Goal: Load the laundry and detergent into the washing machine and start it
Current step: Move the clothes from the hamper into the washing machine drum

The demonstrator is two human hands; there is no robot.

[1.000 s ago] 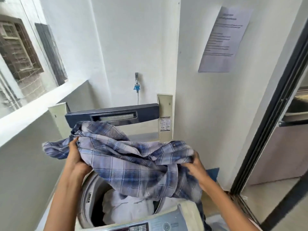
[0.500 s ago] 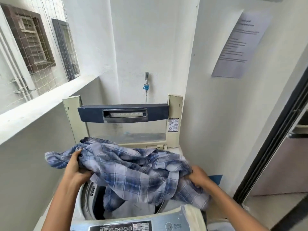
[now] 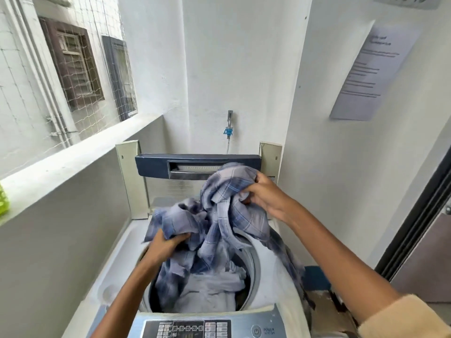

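- The panel [image 3: 195,328] of the washer [image 3: 114,272] lies nearest, at the bottom edge.
- Behind it the drum [image 3: 255,267] is open, with pale laundry [image 3: 207,293] in its bottom.
- The left hand [image 3: 166,247] sits low at the drum's left rim. Its fingers are curled round a bunch of the shirt [image 3: 234,215], and cloth spills above the knuckles and below the palm.
- The shirt stretches slantwise over the drum mouth. Its long axis climbs from the left hand up to the right, loose ends hang into the drum, and one end trails over the right rim.
- The right hand [image 3: 263,193] is higher and farther, fingers clenched on the shirt's top bunch, which bulges above and left of them.
- The lid [image 3: 197,164] stands upright behind, with a tap [image 3: 229,120] on the wall above.
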